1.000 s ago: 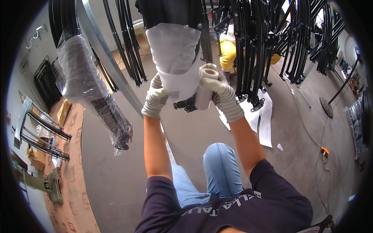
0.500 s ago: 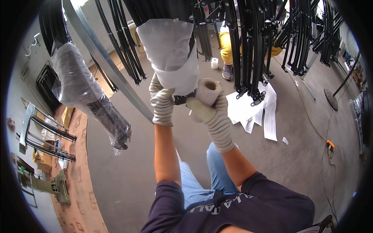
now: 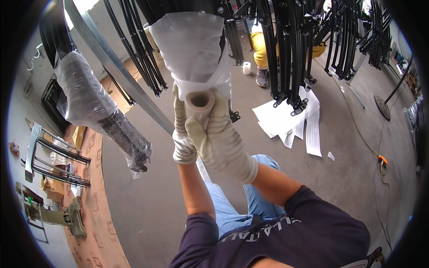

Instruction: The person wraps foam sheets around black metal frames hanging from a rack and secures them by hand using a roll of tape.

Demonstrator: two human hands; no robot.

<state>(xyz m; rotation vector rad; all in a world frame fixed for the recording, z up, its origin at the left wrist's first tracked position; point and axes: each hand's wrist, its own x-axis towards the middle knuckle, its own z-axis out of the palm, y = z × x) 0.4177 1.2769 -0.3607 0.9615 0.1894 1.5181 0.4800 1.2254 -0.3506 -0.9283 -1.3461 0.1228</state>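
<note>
Workshop room. A grey floor spreads below and around the hands, bordered by a patterned mat well off to their left. Beyond the hands and to the right, white sheets lie loosely overlapped on the floor; farther ahead, a small white roll stands upright near a co-worker's yellow trousers. Far right of the hands I note an orange connector on a cable.

Holding: the right hand, in a pale knit glove, is closed around the film roll, thumb across its near side, fingers up its right flank. The open core faces my camera; I judge this grip leaves the end clear so the roll can turn. The left hand, also gloved, stands along the roll's left side; its fingers are partly hidden, so I cannot tell whether they grip.

The roll sits directly below the central bundle, which is sheathed in translucent film just above both hands. Its top leaves my view; hanging, I judge, gives reach around it. Left of the hands hangs another wrapped bundle, tilted; to their right, black rods dangle uncovered.
</note>
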